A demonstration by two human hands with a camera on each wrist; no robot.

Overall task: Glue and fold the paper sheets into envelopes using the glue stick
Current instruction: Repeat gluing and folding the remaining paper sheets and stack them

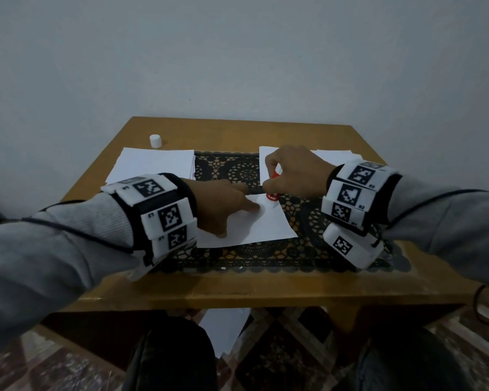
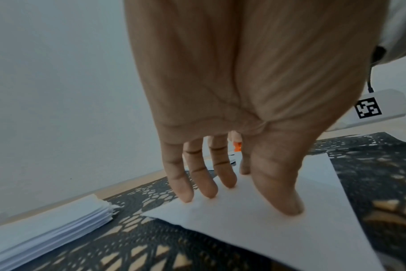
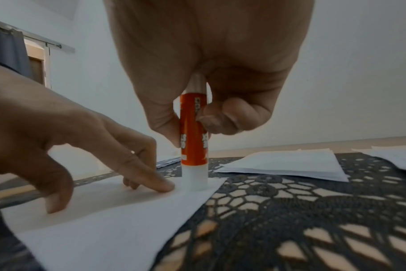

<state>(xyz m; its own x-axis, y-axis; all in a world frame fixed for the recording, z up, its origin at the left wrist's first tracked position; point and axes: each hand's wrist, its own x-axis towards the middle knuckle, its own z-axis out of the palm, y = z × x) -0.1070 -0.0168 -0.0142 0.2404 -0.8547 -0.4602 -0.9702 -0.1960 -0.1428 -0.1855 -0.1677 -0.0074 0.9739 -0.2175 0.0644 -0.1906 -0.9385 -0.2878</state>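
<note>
A white paper sheet [image 1: 254, 224] lies on the black lace mat [image 1: 308, 244] at the table's middle. My left hand [image 1: 223, 204] presses it flat with straight fingers [image 2: 211, 185] and thumb spread on the sheet [image 2: 278, 229]. My right hand [image 1: 291, 173] grips an orange glue stick [image 3: 194, 135] upright, its white tip standing on the sheet's [image 3: 118, 220] far right corner, just beside my left index finger [image 3: 160, 183]. In the head view only a little of the glue stick [image 1: 272, 196] shows under the right hand.
A stack of white sheets [image 1: 153, 165] lies at the back left, with the white glue cap [image 1: 155, 141] behind it. More paper pieces [image 3: 285, 165] lie at the back right. The wooden table [image 1: 237, 289] meets a wall. Paper [image 1: 226, 328] lies on the floor below.
</note>
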